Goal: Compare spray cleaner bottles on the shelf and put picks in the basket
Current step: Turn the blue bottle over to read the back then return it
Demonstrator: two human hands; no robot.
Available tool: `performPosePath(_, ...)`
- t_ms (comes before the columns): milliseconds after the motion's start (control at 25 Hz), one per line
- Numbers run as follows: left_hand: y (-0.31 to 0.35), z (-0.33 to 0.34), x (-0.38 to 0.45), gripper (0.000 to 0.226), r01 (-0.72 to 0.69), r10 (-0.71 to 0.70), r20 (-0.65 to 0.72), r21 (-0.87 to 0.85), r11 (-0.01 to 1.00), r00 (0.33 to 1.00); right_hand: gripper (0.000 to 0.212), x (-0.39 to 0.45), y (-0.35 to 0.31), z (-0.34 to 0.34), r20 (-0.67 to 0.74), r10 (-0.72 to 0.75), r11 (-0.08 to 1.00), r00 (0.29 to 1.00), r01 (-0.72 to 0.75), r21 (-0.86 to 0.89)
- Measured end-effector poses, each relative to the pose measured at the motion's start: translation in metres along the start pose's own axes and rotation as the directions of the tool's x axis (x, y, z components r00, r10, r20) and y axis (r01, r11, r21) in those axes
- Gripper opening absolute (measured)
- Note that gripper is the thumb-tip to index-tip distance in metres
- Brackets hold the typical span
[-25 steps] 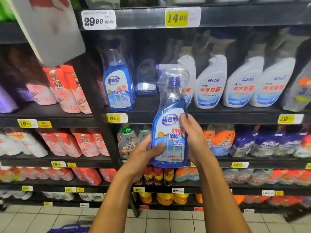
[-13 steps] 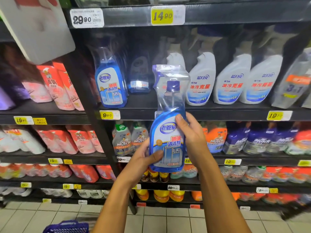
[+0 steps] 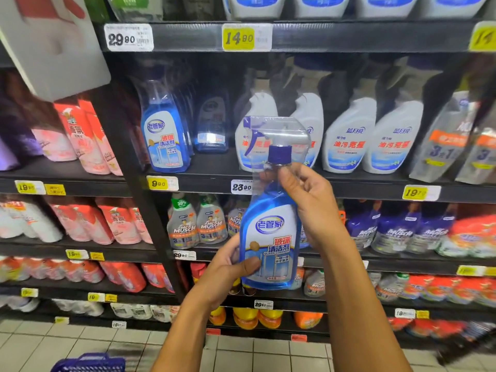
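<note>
While the left hand [image 3: 228,267] keeps its hold low on the bottle [image 3: 271,237], thumb across the front label and fingers behind, the right hand [image 3: 308,202] has climbed from the bottle's side to its neck, where the fingers now curl round the clear wrap just under the purple cap [image 3: 279,154]. The view has also drawn closer to the shelves, so the bottle fills more of it than a second ago. It stands upright in the air in front of the shelving, touching no shelf, with the loose trigger head [image 3: 255,135] bagged above the cap. I read the new grip as a check of the cap and sprayer, so comparing is under way and nothing is yet picked.

Beyond the right hand's knuckles runs the shelf edge [image 3: 349,190] with its price tags; it is near behind the hands, and the white bottles [image 3: 346,135] stand on it just past the trigger head, so pushing forward or up would likely knock them. A matching blue bottle [image 3: 163,130] stands up and to the left of the hands, well apart. Left of the left hand the black upright [image 3: 150,237] divides the shelving, near enough to clip with a wide swing.

Open room lies toward the body and downward. The basket [image 3: 88,365] sits on the tiled floor below and to the left of the left forearm, only its rim showing, with nothing in between.
</note>
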State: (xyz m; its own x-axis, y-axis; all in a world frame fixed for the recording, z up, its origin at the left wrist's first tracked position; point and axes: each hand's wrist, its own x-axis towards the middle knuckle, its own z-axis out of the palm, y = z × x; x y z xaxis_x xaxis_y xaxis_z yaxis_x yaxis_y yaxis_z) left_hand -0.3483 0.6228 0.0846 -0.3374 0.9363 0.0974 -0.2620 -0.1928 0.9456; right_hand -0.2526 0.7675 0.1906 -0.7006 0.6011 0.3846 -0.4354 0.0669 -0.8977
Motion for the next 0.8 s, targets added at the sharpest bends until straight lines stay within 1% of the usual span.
performPosePath(80, 0.002, 0.005, 0.0, 0.064, 0.004, -0.004, -0.007, -0.02, 1.0, 1.0, 0.032, -0.001, -0.005, -0.004, -0.015, 0.021, 0.999, 1.0, -0.021, 0.029)
performPosePath(120, 0.003, 0.007, 0.0, 0.069, 0.006, -0.007, -0.006, -0.021, 1.0, 1.0, 0.034, -0.001, -0.007, -0.005, -0.036, 0.024, 0.999, 0.999, -0.023, 0.036)
performPosePath(200, 0.005, 0.012, 0.0, 0.081, 0.015, -0.015, -0.003, -0.019, 1.0, 1.0, 0.033, -0.001, -0.009, -0.006, -0.078, 0.013, 0.999, 0.997, -0.01, 0.035)
performPosePath(280, 0.008, 0.016, -0.001, 0.085, 0.022, -0.022, -0.012, -0.021, 1.0, 1.0, 0.031, -0.001, -0.01, -0.006, -0.081, -0.009, 0.999, 0.997, 0.012, 0.041)
performPosePath(360, 0.01, 0.019, -0.003, 0.083, 0.022, -0.022, -0.016, -0.015, 1.0, 1.0, 0.029, -0.002, -0.011, -0.006, -0.06, -0.046, 0.998, 0.997, 0.049, 0.048)
performPosePath(440, 0.011, 0.019, -0.005, 0.08, 0.015, -0.015, -0.015, -0.008, 1.0, 1.0, 0.029, -0.003, -0.013, -0.006, -0.076, -0.075, 0.997, 0.994, 0.076, 0.02)
performPosePath(560, 0.011, 0.02, -0.006, 0.075, 0.007, -0.008, -0.011, -0.02, 1.0, 1.0, 0.028, -0.002, -0.014, -0.009, -0.09, -0.074, 0.997, 0.993, 0.074, -0.008)
performPosePath(720, 0.011, 0.021, -0.007, 0.064, 0.001, -0.001, -0.012, -0.02, 1.0, 1.0, 0.026, -0.002, -0.019, -0.007, -0.036, -0.072, 0.997, 0.997, 0.073, 0.016)
performPosePath(800, 0.011, 0.021, -0.008, 0.06, -0.006, 0.006, -0.013, -0.007, 1.0, 1.0, 0.024, 0.001, -0.022, -0.007, -0.059, -0.099, 0.995, 0.993, 0.099, -0.005)
